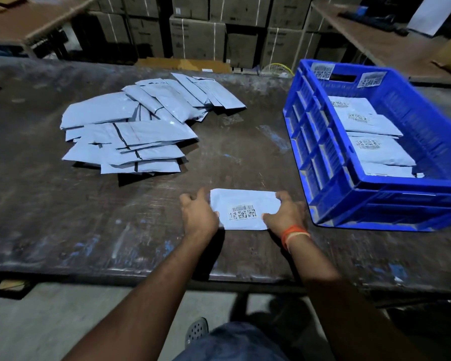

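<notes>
The packet, a pale blue-grey poly mailer with a barcode label facing up, lies flat on the counter near its front edge, held between both hands. The left hand grips its left short end and the right hand its right short end, fingers curled over the far corners and thumbs at the near edge, so neither hand is spread open. It looks light and soft: a thin plastic skin, slightly puffed by whatever is inside, likely to sag or fold if lifted by one corner and a little slick under dry fingers. Taking it by the two short ends, or pinching one long edge clear of the label, seems the safest hold; nothing about it suggests fragility. To the left and farther back, a loose pile of like packets lies overlapping, showing no labels. Just to the right stands a blue plastic crate, in which labelled packets lie overlapped in a row. The counter is dark, worn and scuffed with pale blue smears. Behind it, strapped cartons are stacked in a dim storeroom, and grey floor shows below.
</notes>
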`<action>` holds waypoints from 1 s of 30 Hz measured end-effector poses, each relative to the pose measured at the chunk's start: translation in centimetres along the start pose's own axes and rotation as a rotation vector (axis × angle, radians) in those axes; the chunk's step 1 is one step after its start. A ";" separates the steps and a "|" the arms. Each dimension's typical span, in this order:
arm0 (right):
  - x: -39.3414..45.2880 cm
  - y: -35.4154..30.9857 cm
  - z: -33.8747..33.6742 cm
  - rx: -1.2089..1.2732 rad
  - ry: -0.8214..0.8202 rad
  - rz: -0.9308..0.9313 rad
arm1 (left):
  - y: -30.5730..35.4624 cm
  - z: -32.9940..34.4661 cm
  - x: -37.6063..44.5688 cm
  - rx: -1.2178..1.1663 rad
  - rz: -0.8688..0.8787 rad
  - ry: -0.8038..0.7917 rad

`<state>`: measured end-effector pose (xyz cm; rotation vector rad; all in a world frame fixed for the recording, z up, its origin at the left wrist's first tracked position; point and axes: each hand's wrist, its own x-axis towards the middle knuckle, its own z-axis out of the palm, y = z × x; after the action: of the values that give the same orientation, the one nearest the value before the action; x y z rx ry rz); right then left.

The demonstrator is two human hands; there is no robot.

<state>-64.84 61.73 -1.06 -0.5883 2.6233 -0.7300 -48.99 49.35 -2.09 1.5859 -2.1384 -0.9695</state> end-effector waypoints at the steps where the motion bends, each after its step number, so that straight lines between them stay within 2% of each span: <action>1: 0.3 0.2 -0.2 0.059 -0.033 0.000 | -0.1 -0.2 0.2 -0.037 -0.013 0.001; 7: -0.1 0.4 -0.6 0.254 -0.057 -0.040 | -1.1 -0.8 1.6 -0.150 -0.020 0.031; 15: -0.1 -0.5 -1.1 0.676 -0.111 -0.125 | -2.3 -1.7 3.1 -0.308 0.059 0.064; 17: -0.1 -0.4 -0.9 0.704 -0.116 -0.184 | -2.4 -2.2 3.2 -0.396 0.052 0.062; 21: -0.4 -0.8 -0.6 0.752 -0.185 -0.181 | -2.8 -3.3 3.9 -0.479 0.029 0.071; 25: -0.2 -2.2 -1.3 0.767 -0.188 -0.181 | -2.9 -5.1 5.2 -0.529 0.050 0.038; 30: 1.2 -4.7 -5.1 0.564 0.012 -0.345 | 0.9 -9.0 5.9 -0.525 0.179 0.083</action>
<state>-66.69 59.58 5.36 -0.8585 2.1840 -1.5060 -46.16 41.03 4.18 1.1381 -1.7390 -1.2474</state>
